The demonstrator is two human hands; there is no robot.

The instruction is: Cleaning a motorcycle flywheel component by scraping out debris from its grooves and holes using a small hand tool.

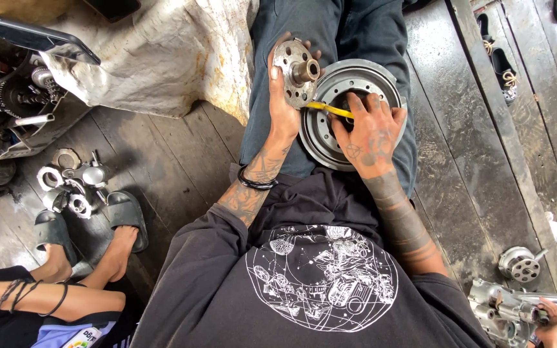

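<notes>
Hub (298, 71) lies left of drum (356, 109) on lap (272, 129).

Loose metal parts (72, 187) on plank floor (459, 193); white sack (162, 51); phone (30, 35); black shoes (501, 64).

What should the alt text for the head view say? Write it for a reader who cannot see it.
Seated person's left hand holds a round metal hub, while the right hand pokes a yellow tool between it and a ribbed metal drum on their lap. Loose metal parts lie on the dark plank floor by another person's sandalled feet.
</notes>
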